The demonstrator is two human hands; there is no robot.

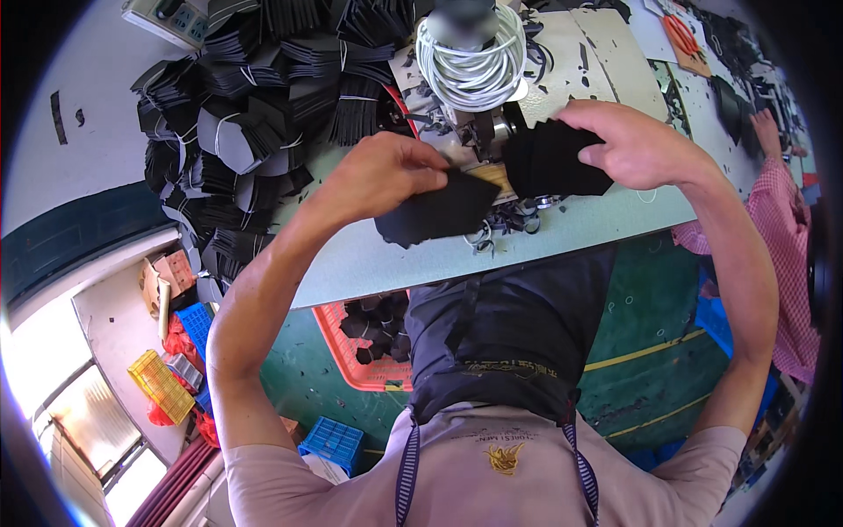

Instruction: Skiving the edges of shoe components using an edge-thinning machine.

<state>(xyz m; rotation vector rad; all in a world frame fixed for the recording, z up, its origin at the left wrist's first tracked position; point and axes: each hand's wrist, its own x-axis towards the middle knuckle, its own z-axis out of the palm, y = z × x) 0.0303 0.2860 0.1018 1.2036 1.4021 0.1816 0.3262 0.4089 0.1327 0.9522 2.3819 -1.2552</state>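
While the left grip [379, 178] pinches a flat black piece [439, 209] over the pale surface [338, 259], the right grip [634, 147] pinches dark layered fabric-like pieces [553, 160] nearby.

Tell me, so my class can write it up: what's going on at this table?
A person is handling dark material at a pale table. The left hand grips a black piece by its upper edge; the right hand holds a black bundle close by. Tied black stacks are heaped to the left, a coil of pale cable sits beyond the hands, and a co-worker in a checked sleeve is at the right.
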